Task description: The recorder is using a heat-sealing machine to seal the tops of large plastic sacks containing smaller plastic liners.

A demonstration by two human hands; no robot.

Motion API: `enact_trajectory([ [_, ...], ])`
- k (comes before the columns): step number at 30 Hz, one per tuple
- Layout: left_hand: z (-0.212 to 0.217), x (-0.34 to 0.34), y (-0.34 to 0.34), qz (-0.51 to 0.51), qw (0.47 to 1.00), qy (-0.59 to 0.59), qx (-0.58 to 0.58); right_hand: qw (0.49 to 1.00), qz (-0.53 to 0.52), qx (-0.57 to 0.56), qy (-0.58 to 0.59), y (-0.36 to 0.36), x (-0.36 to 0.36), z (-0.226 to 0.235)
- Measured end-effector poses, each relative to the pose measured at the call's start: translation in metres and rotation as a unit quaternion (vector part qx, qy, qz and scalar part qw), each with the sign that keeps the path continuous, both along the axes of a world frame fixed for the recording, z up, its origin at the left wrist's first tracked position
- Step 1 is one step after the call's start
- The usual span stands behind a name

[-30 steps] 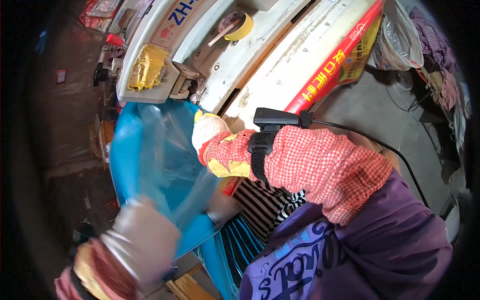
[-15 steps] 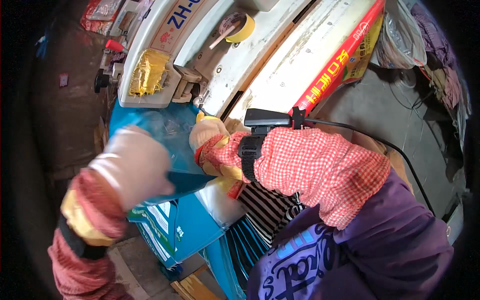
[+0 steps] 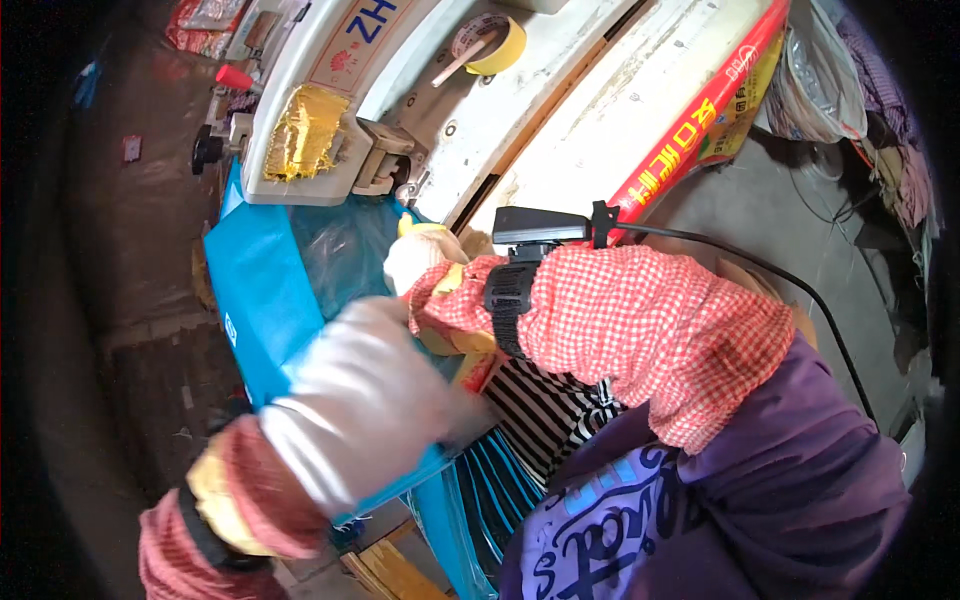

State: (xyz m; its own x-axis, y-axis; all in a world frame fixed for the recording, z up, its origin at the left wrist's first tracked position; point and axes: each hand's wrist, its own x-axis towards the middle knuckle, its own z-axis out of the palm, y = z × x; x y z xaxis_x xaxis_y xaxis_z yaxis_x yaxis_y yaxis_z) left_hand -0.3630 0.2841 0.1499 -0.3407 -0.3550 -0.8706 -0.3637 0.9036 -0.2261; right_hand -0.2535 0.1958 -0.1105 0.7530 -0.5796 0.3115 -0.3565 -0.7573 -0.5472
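Note:
A blue woven-type bag (image 3: 255,270) lies under the head of a white sewing machine (image 3: 335,65), with a clear plastic layer (image 3: 350,250) over part of it. At the bag's edge beside the presser area is my right hand (image 3: 420,252), in a pale glove with yellow fingertips; its fingers look closed on the bag, though mostly turned away. Nearer to me, my left hand (image 3: 365,400), in a white glove, passes in front of the lower part of the bag. Motion smears its fingers, so what they do cannot be made out.
A roll of yellow tape (image 3: 490,45) rests on the machine bed. Along the white worktable's (image 3: 600,120) edge runs a red and yellow printed sack (image 3: 690,130). A black cable (image 3: 790,300) trails from the device on my right wrist. A plastic bag (image 3: 810,80) stands at upper right.
My left hand has swung right and toward me across the bag. The blue bag's left side now lies spread out below the machine. My right hand stays near the machine.

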Motion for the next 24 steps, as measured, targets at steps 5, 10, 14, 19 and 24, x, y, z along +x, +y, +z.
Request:
enact_trajectory([
  [5, -0.005, -0.007, 0.025, 0.115, 0.987, 0.079, 0.078, 0.998, 0.003, -0.021, 0.064, -0.015, -0.001, 0.016],
  [10, -0.046, -0.042, 0.033, 0.243, 0.957, 0.16, 0.015, 0.649, 0.709, 0.101, -0.256, -0.033, -0.015, 0.029],
  [14, -0.038, -0.035, 0.013, 0.278, 0.95, 0.124, 0.074, 0.782, 0.584, 0.069, -0.205, -0.033, -0.011, 0.029],
  [19, 0.01, -0.012, -0.029, 0.225, 0.964, 0.144, 0.017, 0.905, 0.403, 0.025, -0.136, -0.02, -0.01, 0.027],
  [24, 0.048, 0.029, -0.057, -0.016, 0.983, 0.05, -0.177, 0.982, 0.182, -0.021, -0.051, -0.018, -0.024, 0.013],
])
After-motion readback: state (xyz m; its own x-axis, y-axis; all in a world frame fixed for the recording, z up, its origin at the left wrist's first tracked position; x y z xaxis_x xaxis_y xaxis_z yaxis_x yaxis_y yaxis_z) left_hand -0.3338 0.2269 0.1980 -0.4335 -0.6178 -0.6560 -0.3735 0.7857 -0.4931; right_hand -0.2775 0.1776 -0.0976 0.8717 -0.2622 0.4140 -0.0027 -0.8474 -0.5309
